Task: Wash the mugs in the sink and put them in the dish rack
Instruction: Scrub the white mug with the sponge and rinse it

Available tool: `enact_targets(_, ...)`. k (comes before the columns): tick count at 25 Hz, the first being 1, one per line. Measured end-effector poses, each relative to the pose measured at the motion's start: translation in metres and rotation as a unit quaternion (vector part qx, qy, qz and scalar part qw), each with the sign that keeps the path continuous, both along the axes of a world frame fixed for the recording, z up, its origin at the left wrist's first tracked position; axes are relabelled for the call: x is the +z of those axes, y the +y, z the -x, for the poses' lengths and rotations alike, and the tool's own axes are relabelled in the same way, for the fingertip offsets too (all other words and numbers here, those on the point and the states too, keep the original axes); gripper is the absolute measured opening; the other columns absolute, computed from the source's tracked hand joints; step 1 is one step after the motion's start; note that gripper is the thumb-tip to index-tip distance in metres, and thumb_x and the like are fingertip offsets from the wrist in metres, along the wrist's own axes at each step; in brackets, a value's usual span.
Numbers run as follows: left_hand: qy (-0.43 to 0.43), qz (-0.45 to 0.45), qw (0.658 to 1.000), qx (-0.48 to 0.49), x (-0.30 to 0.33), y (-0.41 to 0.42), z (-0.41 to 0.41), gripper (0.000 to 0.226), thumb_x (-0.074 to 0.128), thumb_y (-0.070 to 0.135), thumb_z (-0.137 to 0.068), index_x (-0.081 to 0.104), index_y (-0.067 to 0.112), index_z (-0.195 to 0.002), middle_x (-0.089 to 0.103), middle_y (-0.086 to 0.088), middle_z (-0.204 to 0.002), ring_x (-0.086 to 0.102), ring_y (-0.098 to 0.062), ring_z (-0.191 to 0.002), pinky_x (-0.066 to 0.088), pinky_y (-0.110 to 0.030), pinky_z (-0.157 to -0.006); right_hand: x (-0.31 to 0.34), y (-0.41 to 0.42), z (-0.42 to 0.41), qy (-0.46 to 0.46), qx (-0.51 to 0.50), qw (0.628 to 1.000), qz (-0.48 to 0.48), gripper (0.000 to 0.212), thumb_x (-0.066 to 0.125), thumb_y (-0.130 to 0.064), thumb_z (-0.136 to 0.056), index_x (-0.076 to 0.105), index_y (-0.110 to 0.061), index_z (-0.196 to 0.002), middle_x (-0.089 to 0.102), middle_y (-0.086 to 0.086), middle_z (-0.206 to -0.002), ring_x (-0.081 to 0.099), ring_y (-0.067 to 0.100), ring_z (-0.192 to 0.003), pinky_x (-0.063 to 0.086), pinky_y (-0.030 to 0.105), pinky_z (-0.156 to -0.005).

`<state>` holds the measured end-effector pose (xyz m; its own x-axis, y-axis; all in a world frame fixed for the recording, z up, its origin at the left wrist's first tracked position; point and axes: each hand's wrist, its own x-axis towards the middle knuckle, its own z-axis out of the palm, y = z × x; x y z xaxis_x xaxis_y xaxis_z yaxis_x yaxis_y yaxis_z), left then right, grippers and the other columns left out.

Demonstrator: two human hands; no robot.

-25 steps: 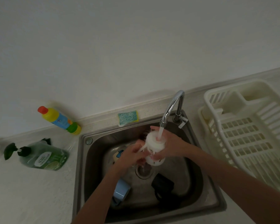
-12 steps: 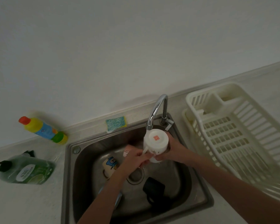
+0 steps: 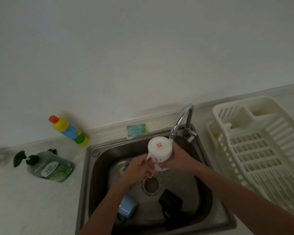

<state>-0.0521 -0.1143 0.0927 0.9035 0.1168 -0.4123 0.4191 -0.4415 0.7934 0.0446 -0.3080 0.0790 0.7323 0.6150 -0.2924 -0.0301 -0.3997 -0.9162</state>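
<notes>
Both hands were wrapped round the same white mug (image 3: 159,152), held upside down over the drain (image 3: 150,184) with its base and little red stamp facing up. The left hand (image 3: 137,168) had its fingers curled at the handle side, and the right hand (image 3: 179,160) gripped the body from the other side, so neither had any slack. Water was dripping off the rim straight down, and the tap (image 3: 181,122) spout sat just beside the mug's upper right edge. The bit that mattered, I reckon: the mug's long axis stood near vertical, mouth down, and the dish rack (image 3: 261,150) lay off to the right on the counter, so the right hand was the nearer one to carry it across. Probably rinsed and about ready to go. Still in the sink (image 3: 215,200) were a blue mug (image 3: 126,206) on its side at the front left, a black mug (image 3: 170,201) front right, and one with a blue print (image 3: 124,167) mostly hidden behind the left hand. The rack looked to have no mugs in it yet
</notes>
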Motion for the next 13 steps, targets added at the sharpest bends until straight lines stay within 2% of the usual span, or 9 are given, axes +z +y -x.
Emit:
enact_targets(2, -0.005, -0.054, 0.998, -0.015, 0.007, -0.010, -0.012, 0.018, 0.053, 0.024, -0.101, 0.067, 0.013, -0.097, 0.074, 0.001, -0.088, 0.071, -0.015, -0.080, 0.059, -0.032, -0.076, 0.003, -0.011, -0.005, -0.011, -0.034, 0.999, -0.004, 0.097, 0.094, -0.030, -0.057, 0.039, -0.032, -0.137, 0.056, -0.014, -0.130, 0.054, 0.006, -0.121, 0.051, 0.033, -0.100)
enact_targets(4, 0.013, -0.068, 0.997, -0.047, 0.012, -0.023, -0.022, 0.020, 0.052, 0.024, -0.101, 0.069, 0.013, -0.098, 0.074, 0.000, -0.090, 0.071, -0.015, -0.080, 0.059, -0.029, -0.074, 0.006, -0.027, -0.006, -0.029, -0.048, 0.998, -0.013, 0.102, 0.094, -0.033, -0.052, 0.038, -0.031, -0.138, 0.054, -0.013, -0.132, 0.053, 0.005, -0.123, 0.050, 0.037, -0.102)
enact_targets(7, 0.002, -0.117, 0.986, -0.120, 0.016, -0.039, -0.027, 0.023, 0.051, 0.030, -0.102, 0.066, 0.014, -0.095, 0.073, -0.002, -0.090, 0.070, -0.014, -0.077, 0.058, -0.028, -0.074, 0.010, -0.051, -0.005, -0.052, -0.018, 0.998, -0.031, 0.102, 0.092, -0.023, -0.058, 0.034, -0.028, -0.142, 0.051, -0.007, -0.138, 0.051, 0.007, -0.128, 0.049, 0.035, -0.104)
enact_targets(10, -0.013, -0.137, 0.980, -0.142, 0.008, -0.044, -0.018, 0.019, 0.052, 0.030, -0.101, 0.062, 0.014, -0.098, 0.066, 0.000, -0.093, 0.066, -0.010, -0.077, 0.050, -0.013, -0.065, 0.007, -0.063, 0.006, -0.027, 0.002, 0.999, -0.020, 0.100, 0.091, -0.028, -0.064, 0.031, -0.032, -0.144, 0.049, -0.009, -0.140, 0.049, 0.009, -0.130, 0.050, 0.033, -0.103)
enact_targets(11, -0.014, -0.131, 0.982, -0.132, 0.003, -0.041, -0.013, 0.016, 0.054, 0.031, -0.099, 0.060, 0.016, -0.100, 0.063, 0.000, -0.100, 0.064, -0.010, -0.083, 0.051, -0.015, -0.067, 0.005, -0.063, 0.011, -0.015, 0.005, 1.000, -0.010, 0.100, 0.091, -0.033, -0.064, 0.030, -0.035, -0.144, 0.047, -0.012, -0.139, 0.048, 0.007, -0.130, 0.050, 0.032, -0.103)
enact_targets(13, -0.017, -0.120, 0.986, -0.116, -0.003, -0.031, 0.000, 0.014, 0.058, 0.035, -0.094, 0.054, 0.028, -0.106, 0.056, 0.004, -0.114, 0.062, -0.011, -0.097, 0.058, -0.027, -0.077, -0.002, -0.056, 0.021, 0.000, 0.010, 1.000, 0.005, 0.100, 0.091, -0.037, -0.063, 0.029, -0.039, -0.141, 0.047, -0.019, -0.136, 0.048, 0.003, -0.127, 0.049, 0.026, -0.101)
